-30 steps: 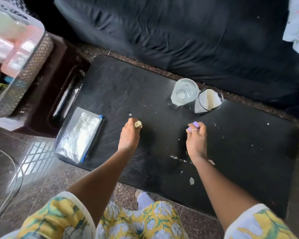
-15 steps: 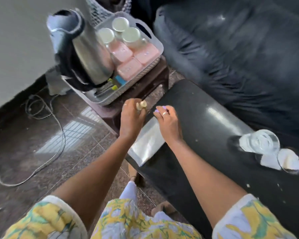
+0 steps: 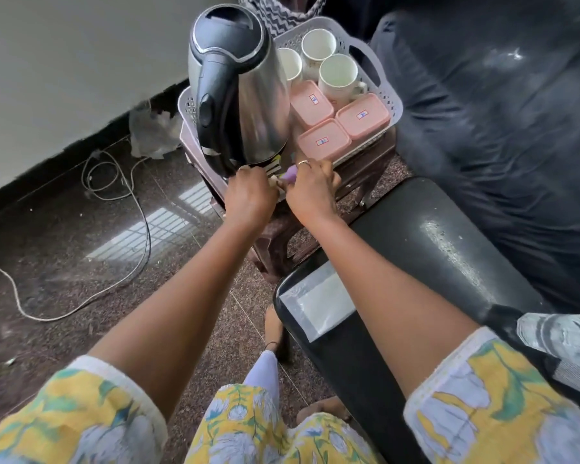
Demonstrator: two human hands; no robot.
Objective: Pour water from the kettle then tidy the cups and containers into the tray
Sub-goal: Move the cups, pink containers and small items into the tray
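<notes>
A steel kettle [image 3: 248, 95] with a black handle stands at the left end of a grey plastic tray [image 3: 375, 72]. The tray also holds three white cups [image 3: 339, 73] and three pink lidded containers [image 3: 323, 140]. My left hand [image 3: 250, 192] is closed on a small cream piece [image 3: 274, 182] at the tray's front edge, just below the kettle. My right hand [image 3: 310, 189] is beside it, pinching a small purple piece [image 3: 289, 174]. A glass of water [image 3: 563, 333] stands on the black table [image 3: 432, 246] at the far right.
The tray rests on a brown stool [image 3: 359, 175] between the wall and a dark sofa [image 3: 499, 128]. A clear zip bag [image 3: 315, 303] lies on the table's near end. A loose cable [image 3: 114, 182] trails over the floor on the left.
Both hands have left the table and moved left and forward to the tray's front edge, each still holding its small piece. My view has turned toward the tray.
</notes>
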